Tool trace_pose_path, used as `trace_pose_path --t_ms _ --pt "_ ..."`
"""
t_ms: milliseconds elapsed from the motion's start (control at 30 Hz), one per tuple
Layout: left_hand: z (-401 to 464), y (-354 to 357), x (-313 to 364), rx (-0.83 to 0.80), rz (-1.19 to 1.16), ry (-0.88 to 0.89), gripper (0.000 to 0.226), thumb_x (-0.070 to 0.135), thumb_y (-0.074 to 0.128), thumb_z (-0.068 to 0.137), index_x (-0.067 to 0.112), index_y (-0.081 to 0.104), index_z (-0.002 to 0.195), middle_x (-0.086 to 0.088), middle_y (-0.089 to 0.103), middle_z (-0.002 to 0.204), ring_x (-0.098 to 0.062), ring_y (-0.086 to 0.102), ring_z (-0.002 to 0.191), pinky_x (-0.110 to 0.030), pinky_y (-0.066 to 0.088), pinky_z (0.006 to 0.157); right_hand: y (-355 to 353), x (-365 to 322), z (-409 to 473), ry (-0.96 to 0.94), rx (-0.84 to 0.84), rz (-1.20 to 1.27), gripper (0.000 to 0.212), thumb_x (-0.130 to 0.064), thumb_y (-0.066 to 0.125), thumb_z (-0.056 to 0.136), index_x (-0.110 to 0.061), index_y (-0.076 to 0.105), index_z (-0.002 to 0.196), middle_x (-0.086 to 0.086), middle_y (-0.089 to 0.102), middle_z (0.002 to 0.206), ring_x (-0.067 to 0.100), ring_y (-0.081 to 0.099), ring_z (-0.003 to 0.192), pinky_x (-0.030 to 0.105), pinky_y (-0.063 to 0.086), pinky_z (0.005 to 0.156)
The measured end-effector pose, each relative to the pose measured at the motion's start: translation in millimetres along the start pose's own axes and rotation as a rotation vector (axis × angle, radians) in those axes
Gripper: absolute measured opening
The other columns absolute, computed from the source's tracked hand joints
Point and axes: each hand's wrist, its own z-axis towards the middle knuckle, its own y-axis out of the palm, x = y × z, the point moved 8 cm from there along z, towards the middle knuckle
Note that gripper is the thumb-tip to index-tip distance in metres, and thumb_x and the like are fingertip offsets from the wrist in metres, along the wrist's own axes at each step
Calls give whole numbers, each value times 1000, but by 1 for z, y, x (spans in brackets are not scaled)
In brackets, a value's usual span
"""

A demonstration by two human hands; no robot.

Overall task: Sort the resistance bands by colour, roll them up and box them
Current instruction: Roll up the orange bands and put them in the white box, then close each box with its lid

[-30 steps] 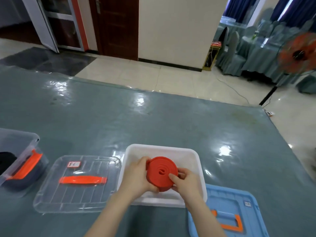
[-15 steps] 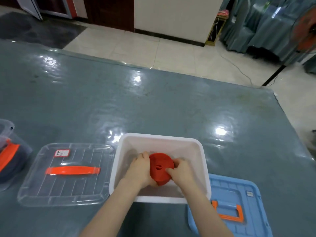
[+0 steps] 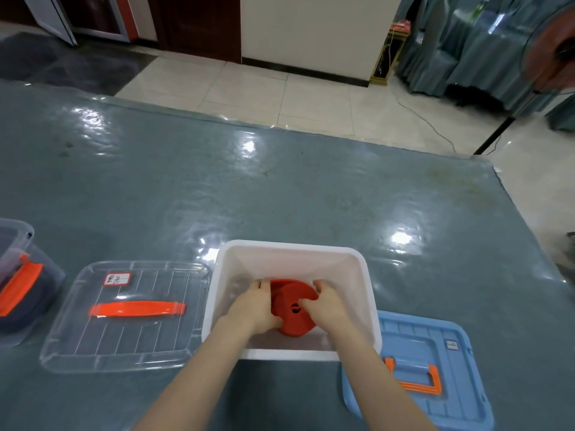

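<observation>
From my feed, the left hand [image 3: 253, 306] and right hand [image 3: 326, 304] cover both flanks of the red rolled band [image 3: 294, 309], so I cannot see how far the fingers [image 3: 263, 286] wrap round it. Behind that roll sits a second red shape [image 3: 280, 283]; I cannot tell whether it is a separate roll. The clear box [image 3: 15, 275] at the left is cut by the frame edge, its dark contents unreadable. The blue lid [image 3: 435, 368] runs off the bottom edge. The label [image 3: 116, 279] on the clear lid [image 3: 124, 315] is too small to read. The orange fan [image 3: 553, 48] at top right is blurred.
</observation>
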Motion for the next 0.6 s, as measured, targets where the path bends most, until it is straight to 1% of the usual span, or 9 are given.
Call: trace_pose_path --t_ms 33,100,200,300,367,467,533,600 --pt "-2 -4 -1 25 -5 4 95 35 74 75 14 20 149 -10 34 146 -30 50 124 -38 44 101 -5 -3 -4 -20 26 7 51 -13 61 88 -10 46 137 8 57 131 26 54 122 27 42 92" --pt "-6 -14 -2 97 -17 12 87 36 72 77 15 25 147 -10 38 146 -30 47 127 -40 43 102 -15 -9 -14 -85 76 16 57 -20 61 91 -13 40 143 5 49 142 22 47 130 27 36 101" --pt "-18 -27 0 169 -20 25 79 37 68 82 15 30 147 -9 42 145 -29 42 132 -38 40 105 -31 -13 -33 -169 134 54 51 -27 60 92 -18 45 140 -1 51 141 16 48 129 25 36 103" --pt "-39 -41 10 266 -48 67 70 38 64 86 18 34 147 -6 48 142 -24 47 128 -34 43 101 -51 -17 -58 -273 209 84 46 -26 61 92 -17 50 136 -2 53 141 15 48 129 27 37 108" --pt "-59 -50 20 369 -83 118 61 38 63 87 20 42 141 -4 54 135 -21 53 121 -33 45 98 -63 -17 -80 -341 254 62 42 -26 61 93 -18 52 134 -5 54 138 13 49 127 28 38 107" --pt "-96 -54 38 508 -193 192 39 32 65 87 22 59 124 3 65 115 -13 62 102 -26 47 85 -80 -9 -113 -427 298 25 34 -26 59 94 -23 57 128 -11 56 131 7 51 120 27 42 103" --pt "-120 -47 51 566 -282 233 27 28 67 85 23 65 112 7 69 103 -10 63 92 -26 49 83 -91 3 -133 -478 324 -11 29 -24 59 94 -25 60 122 -13 59 124 4 53 113 23 41 98" --pt "-138 -31 65 580 -364 274 19 24 69 84 24 67 103 11 69 94 -5 64 86 -28 52 81 -103 23 -147 -494 347 -55 25 -23 59 94 -24 62 119 -14 59 117 2 53 106 16 38 91"
